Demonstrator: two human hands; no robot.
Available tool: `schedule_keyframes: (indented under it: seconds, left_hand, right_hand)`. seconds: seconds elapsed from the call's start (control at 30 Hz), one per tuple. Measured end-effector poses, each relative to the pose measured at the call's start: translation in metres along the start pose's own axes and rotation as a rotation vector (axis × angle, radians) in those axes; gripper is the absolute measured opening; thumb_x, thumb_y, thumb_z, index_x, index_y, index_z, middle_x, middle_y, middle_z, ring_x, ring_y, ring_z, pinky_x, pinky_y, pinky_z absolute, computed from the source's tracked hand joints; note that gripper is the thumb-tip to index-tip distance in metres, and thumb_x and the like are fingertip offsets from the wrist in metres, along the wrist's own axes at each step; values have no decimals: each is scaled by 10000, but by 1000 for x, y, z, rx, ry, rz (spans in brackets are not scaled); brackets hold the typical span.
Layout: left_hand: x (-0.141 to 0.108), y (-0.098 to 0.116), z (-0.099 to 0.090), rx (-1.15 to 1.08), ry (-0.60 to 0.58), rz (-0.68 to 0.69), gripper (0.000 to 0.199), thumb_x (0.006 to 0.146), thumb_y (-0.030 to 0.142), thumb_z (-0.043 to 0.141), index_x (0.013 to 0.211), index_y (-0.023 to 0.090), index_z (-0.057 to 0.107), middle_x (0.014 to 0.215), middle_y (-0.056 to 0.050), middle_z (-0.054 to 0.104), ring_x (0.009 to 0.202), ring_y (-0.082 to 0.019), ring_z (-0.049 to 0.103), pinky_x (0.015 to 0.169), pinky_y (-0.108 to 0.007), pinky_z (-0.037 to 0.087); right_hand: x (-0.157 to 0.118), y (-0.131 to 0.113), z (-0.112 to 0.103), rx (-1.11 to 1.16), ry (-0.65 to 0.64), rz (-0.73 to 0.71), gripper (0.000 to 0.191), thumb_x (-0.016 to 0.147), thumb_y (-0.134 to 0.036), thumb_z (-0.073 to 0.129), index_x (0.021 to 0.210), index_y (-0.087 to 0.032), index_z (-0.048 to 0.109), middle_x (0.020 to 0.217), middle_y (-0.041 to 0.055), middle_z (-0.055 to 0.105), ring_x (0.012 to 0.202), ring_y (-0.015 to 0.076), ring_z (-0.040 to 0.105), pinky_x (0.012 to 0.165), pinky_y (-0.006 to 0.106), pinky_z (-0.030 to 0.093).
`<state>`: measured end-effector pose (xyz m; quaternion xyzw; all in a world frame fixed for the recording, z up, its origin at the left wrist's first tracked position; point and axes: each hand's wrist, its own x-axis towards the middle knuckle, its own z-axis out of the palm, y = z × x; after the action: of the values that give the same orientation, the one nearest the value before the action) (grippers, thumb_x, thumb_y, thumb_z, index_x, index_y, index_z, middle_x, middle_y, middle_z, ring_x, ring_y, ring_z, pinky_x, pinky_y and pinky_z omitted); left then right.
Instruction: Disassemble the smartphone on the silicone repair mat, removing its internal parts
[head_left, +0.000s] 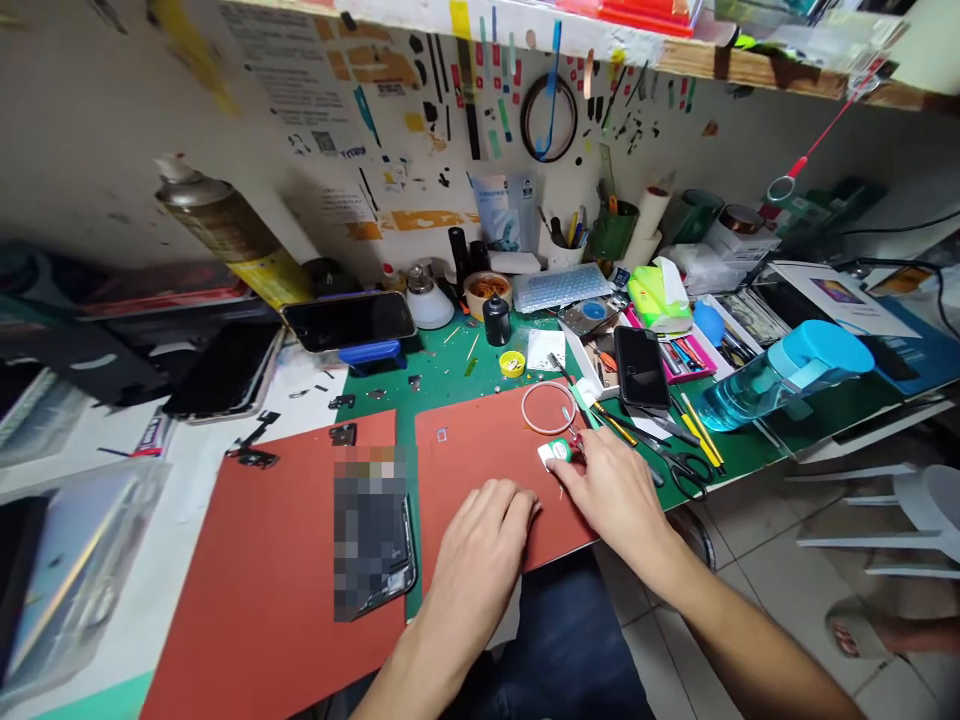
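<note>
My right hand (619, 490) is at the right part of the red mat (480, 440), thumb and fingers closed on a small green-and-white piece (556, 453), whose exact kind I cannot make out. Just beyond it lies a pale ring-shaped loop (525, 412). My left hand (487, 535) rests near the mat's front edge with its fingers curled together. What they hold, if anything, is hidden. Left of it lies an opened phone (401, 578), partly blurred out, across the edge of a second red mat (277, 560). A tiny metal frame (442, 434) sits on the right mat.
A blue water bottle (787, 375) lies tilted at the right, near scissors (688, 474) and a dark phone (641, 368). Behind the mats stand a small black bottle (496, 320), a yellow cap (512, 364) and a phone on a blue stand (373, 354). A shelf (675, 52) overhangs the desk.
</note>
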<state>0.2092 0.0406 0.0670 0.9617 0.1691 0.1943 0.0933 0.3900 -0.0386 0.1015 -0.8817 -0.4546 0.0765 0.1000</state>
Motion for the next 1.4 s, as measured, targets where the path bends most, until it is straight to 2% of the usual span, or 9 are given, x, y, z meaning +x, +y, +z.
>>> schedule_keyframes:
  seconds: [0.2,0.43,0.6,0.7,0.83,0.93,1.13,1.23,1.4]
  left_hand:
    - [6,-10,-2,204,-76,-126,235,1020,7,487,1097,182,624,973,-44,648,867,-231,617,769,-355,478]
    - [15,0,5,250,-68,-312,223,992,1,556,1025,196,659,939,-44,652,833,-236,625,729,-351,466]
    - [16,9,16,232,-29,-396,169,1002,36,608,1036,186,678,954,-53,667,852,-236,634,706,-356,461]
    - [15,12,19,215,-21,-404,110,1016,86,641,1038,187,679,966,-48,672,886,-235,641,728,-363,477]
    - [15,13,21,198,-24,-402,71,1034,123,640,1013,184,670,988,-50,673,921,-226,640,764,-359,497]
    - [14,13,22,187,-24,-410,74,1037,128,634,1004,184,670,997,-52,670,931,-224,637,774,-361,506]
    - [14,11,23,141,-20,-431,118,1038,104,621,984,193,677,984,-45,664,903,-204,626,747,-355,497]
    - [13,9,21,111,6,-436,134,1037,99,626,967,200,681,970,-39,667,893,-204,627,736,-364,484]
    - [12,6,20,61,56,-415,125,1061,118,605,1025,195,698,965,-38,686,889,-220,619,746,-380,449]
  right_hand:
    - [7,-1,9,-2,-17,-24,150,1049,-315,668,1076,-172,709,1038,130,760,904,273,756,715,332,439]
    - [10,2,16,-8,3,-36,107,1050,-252,638,1018,-169,697,1017,144,769,890,289,745,704,350,415]
    - [6,9,25,6,36,-93,280,1042,-437,663,1124,-169,666,1065,135,766,868,291,732,694,350,419]
    - [6,18,34,7,55,-131,345,1029,-512,652,1118,-179,663,1054,129,767,884,313,733,697,357,433]
    - [8,27,39,4,92,-136,508,1043,-657,517,1124,-187,694,1054,159,781,865,348,737,676,383,443]
    - [2,32,32,56,122,-127,673,1019,-785,417,1165,-203,719,1000,163,791,779,347,729,658,402,461]
    - [-33,44,4,215,98,-14,735,847,-939,564,1067,-268,768,798,91,786,435,233,579,507,375,448]
    - [-54,42,-4,293,142,6,726,854,-919,590,1067,-252,785,793,87,788,452,220,602,478,353,458]
    - [-75,30,-11,395,188,4,520,944,-741,662,1048,-248,792,895,83,814,587,205,684,443,290,460]
